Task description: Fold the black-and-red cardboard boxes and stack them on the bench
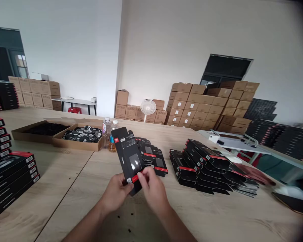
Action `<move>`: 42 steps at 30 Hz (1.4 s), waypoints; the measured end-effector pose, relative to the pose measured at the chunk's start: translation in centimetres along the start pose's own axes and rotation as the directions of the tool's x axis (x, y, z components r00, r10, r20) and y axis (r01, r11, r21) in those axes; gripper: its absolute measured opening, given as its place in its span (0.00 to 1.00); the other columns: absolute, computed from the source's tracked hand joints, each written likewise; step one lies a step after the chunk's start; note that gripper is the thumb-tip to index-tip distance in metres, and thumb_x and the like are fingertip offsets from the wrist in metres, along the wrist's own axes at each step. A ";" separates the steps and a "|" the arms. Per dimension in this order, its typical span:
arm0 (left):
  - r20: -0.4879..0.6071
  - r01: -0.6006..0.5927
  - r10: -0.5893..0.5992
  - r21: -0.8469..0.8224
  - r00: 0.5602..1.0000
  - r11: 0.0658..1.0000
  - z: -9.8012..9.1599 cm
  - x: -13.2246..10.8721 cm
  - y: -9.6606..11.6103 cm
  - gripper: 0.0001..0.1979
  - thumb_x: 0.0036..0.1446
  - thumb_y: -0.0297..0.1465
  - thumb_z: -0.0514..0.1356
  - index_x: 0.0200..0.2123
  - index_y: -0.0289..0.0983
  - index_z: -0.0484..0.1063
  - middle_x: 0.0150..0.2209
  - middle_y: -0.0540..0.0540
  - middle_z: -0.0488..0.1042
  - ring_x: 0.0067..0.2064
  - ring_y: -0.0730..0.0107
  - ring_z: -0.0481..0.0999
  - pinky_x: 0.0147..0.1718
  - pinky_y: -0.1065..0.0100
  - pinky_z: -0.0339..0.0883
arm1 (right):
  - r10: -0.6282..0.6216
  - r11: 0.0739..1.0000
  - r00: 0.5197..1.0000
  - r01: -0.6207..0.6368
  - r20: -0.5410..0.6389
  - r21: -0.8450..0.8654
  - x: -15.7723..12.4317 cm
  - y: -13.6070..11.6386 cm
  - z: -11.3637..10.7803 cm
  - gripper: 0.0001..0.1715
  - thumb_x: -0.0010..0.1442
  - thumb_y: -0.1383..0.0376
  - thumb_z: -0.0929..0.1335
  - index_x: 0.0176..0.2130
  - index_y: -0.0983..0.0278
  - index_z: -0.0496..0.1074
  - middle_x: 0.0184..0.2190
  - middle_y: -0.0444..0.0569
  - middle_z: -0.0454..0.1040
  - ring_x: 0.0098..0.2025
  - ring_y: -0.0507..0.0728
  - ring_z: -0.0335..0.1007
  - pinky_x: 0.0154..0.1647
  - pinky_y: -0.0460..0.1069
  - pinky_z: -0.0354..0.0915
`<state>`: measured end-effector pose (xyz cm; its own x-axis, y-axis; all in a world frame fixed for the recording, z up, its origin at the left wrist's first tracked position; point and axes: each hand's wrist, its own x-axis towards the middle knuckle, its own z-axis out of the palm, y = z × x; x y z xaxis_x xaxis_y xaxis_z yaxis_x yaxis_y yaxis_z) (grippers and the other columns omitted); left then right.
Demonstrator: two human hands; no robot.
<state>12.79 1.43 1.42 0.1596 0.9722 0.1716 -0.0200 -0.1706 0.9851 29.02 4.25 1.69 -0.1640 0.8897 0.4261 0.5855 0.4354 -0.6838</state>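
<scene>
Both hands grip a black and red cardboard box [125,153] with a clear window, held tilted above the table, its upper flaps sticking out. My left hand [116,191] pinches its lower left edge, thumb on the front. At the lower right edge, by the red stripe, my right hand [153,186] has its fingers closed on the card. Just behind lies a pile of flat black boxes [160,163]. To the right sits a heap of opened-up black boxes [207,164] with loose flaps.
Stacked finished-looking black boxes [12,168] stand at the left. Farther back are a shallow carton of round black and white pieces [77,144], a carton of black items [25,133] and two bottles [112,145]. Small black bits [129,230] lie near the front.
</scene>
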 end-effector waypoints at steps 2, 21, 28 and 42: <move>0.077 0.049 -0.042 -0.082 0.996 0.995 0.0 -0.2 0.4 0.05 0.50 0.29 0.60 0.31 0.34 0.76 0.25 0.51 0.73 0.26 0.73 0.67 0.26 0.72 0.60 | 0.100 0.983 0.990 -0.084 -0.096 0.166 0.5 0.2 -0.7 0.18 0.62 0.49 0.64 0.39 0.60 0.65 0.28 0.43 0.69 0.31 0.55 0.66 0.34 0.49 0.61; 0.340 0.509 -0.380 -0.524 0.860 0.683 -1.1 -1.4 0.6 0.27 0.53 0.52 0.61 0.39 0.32 0.78 0.39 0.38 0.79 0.37 0.62 0.78 0.35 0.63 0.73 | 0.098 0.808 0.980 -0.181 0.174 0.562 -0.3 -2.3 -2.0 0.31 0.52 0.59 0.72 0.54 0.57 0.65 0.40 0.46 0.73 0.32 0.53 0.68 0.33 0.49 0.63; 0.373 0.520 -0.378 -0.446 0.848 0.728 -1.0 -2.0 1.5 0.22 0.46 0.46 0.69 0.38 0.35 0.75 0.33 0.42 0.79 0.30 0.64 0.78 0.28 0.66 0.71 | 0.092 0.675 0.960 -0.256 0.264 0.692 0.4 -1.4 -3.1 0.21 0.57 0.48 0.69 0.28 0.63 0.68 0.21 0.38 0.60 0.22 0.48 0.51 0.25 0.45 0.52; 0.417 0.473 -0.305 -0.393 0.856 0.789 0.6 -2.4 1.7 0.42 0.53 0.63 0.45 0.37 0.31 0.78 0.30 0.39 0.78 0.30 0.62 0.77 0.33 0.65 0.69 | 0.106 0.312 0.867 -0.494 0.487 0.811 -1.7 -1.1 -0.1 0.27 0.49 0.44 0.74 0.33 0.64 0.71 0.17 0.41 0.71 0.17 0.51 0.66 0.24 0.48 0.65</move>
<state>12.95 -1.29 2.65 0.5539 0.8176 -0.1572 -0.3278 0.3878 0.8615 28.75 2.28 1.83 -0.4666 0.8845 0.0080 -0.3805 -0.1925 -0.9045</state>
